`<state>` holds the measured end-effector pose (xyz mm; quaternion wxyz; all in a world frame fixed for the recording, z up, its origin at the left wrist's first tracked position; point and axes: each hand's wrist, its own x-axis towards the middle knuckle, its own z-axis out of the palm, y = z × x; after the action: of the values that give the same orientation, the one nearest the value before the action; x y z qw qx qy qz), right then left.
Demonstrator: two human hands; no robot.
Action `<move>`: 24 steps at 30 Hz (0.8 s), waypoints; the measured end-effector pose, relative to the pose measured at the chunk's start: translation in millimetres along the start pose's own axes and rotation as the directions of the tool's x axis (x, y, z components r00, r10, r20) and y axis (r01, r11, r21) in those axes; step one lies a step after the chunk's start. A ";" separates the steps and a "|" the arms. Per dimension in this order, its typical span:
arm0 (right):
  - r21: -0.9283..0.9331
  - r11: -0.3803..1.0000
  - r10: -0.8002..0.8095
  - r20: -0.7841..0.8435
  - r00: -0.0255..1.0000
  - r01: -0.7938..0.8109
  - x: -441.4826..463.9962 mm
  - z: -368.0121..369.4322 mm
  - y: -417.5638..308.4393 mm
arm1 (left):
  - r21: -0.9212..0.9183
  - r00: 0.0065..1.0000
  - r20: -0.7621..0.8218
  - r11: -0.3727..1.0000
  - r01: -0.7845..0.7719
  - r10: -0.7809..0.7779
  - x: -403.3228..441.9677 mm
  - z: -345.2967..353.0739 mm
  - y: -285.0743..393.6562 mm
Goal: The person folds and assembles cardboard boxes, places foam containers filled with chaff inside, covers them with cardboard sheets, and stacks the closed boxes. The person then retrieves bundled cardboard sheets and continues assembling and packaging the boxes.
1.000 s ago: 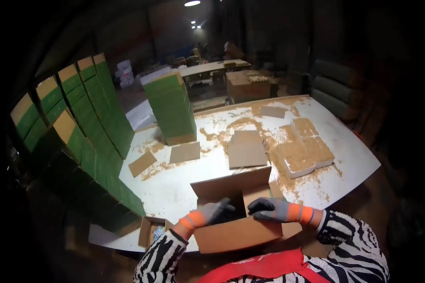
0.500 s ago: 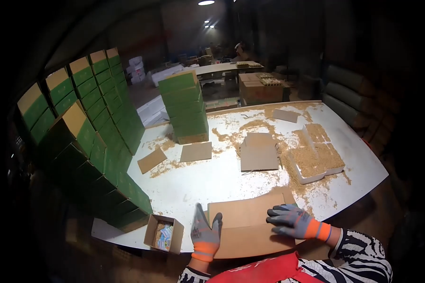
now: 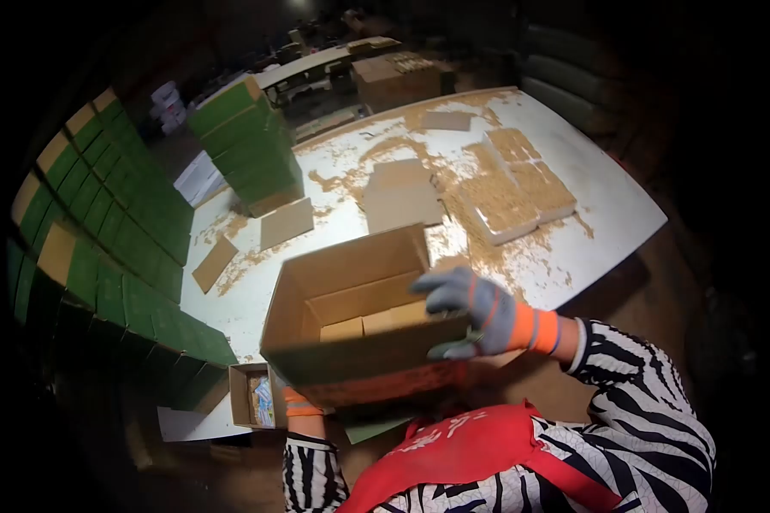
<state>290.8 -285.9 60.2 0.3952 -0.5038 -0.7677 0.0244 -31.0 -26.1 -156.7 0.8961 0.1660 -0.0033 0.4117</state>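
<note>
An open cardboard box (image 3: 359, 363) is tilted up in front of my apron, green on the outside and bare brown inside. Folded flaps show at its bottom. My right hand (image 3: 488, 312), in a grey and orange glove, grips the box's right end, fingers over the rim and thumb on the outer side. Of my left hand (image 3: 301, 402) only the orange cuff shows, at the box's lower left; the box hides its fingers. Just left of that cuff, a small carton (image 3: 250, 398) holds blue and white packets.
Green boxes (image 3: 103, 222) are stacked along the left, with another stack (image 3: 248, 150) on the table. Cardboard sheets (image 3: 287, 224) and brown shavings lie on the white table (image 3: 607, 214). White trays (image 3: 513, 232) filled with shavings sit at the right.
The cardboard that lay flat under both hands is replaced in front of me by an upright, open box. My right hand has risen to its rim, and my left hand has gone behind it. The view has shifted.
</note>
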 end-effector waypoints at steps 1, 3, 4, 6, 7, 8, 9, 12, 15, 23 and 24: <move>-0.037 0.999 -0.008 0.163 0.987 0.014 -21.2 26.1 -0.4 | 0.143 0.944 -0.324 0.990 -0.014 0.060 -7.5 -18.2 1.4; -0.039 0.997 0.072 0.539 0.839 -0.061 -67.8 65.3 3.1 | 0.400 0.964 -0.191 0.882 0.247 -0.183 -10.3 65.7 -4.5; 0.071 0.992 0.047 0.570 0.820 -0.106 -65.3 60.3 -0.7 | 0.508 0.958 -0.153 0.813 0.286 -0.241 -7.1 97.2 -5.9; 0.347 0.912 0.018 0.500 0.866 -0.220 -67.8 47.7 5.7 | 0.981 0.990 -0.121 0.159 0.108 0.075 -9.0 136.8 -26.7; 0.506 0.833 0.013 0.388 0.921 -0.225 -73.7 37.1 17.2 | 0.961 0.985 0.009 -0.273 0.040 0.175 -4.7 144.8 -36.4; 0.718 0.524 0.235 0.396 0.888 -0.459 -73.8 9.8 27.4 | 0.913 0.926 -0.276 -0.232 0.336 0.256 -3.4 122.3 -19.4; 0.736 0.320 0.419 0.455 0.786 -0.597 -87.4 -6.5 60.7 | 0.927 0.901 -0.352 -0.041 0.374 0.252 -3.1 113.0 -15.5; 0.792 0.382 0.876 -0.146 0.460 -0.476 -131.6 -14.1 201.1 | 0.880 0.865 -0.449 0.279 0.384 0.224 -3.3 90.8 -13.4; 0.136 0.222 0.944 -0.277 0.178 -0.966 -190.6 0.0 338.7 | 0.843 0.813 -0.498 0.387 0.373 0.302 -4.8 85.3 -19.4; -0.046 0.299 0.850 -0.441 0.288 -0.953 -242.4 10.0 341.7 | 0.873 0.836 -0.434 -0.074 0.482 0.335 -10.7 117.4 -17.8; 0.017 0.342 0.809 -0.513 0.286 -0.940 -267.1 12.5 324.7 | 0.873 0.805 -0.478 0.092 0.478 0.352 -1.8 133.4 -35.3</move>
<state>575.9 -333.6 -245.4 0.3954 -0.8861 -0.2414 0.0140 11.3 -88.9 -41.3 0.5106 0.5866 0.5589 0.2876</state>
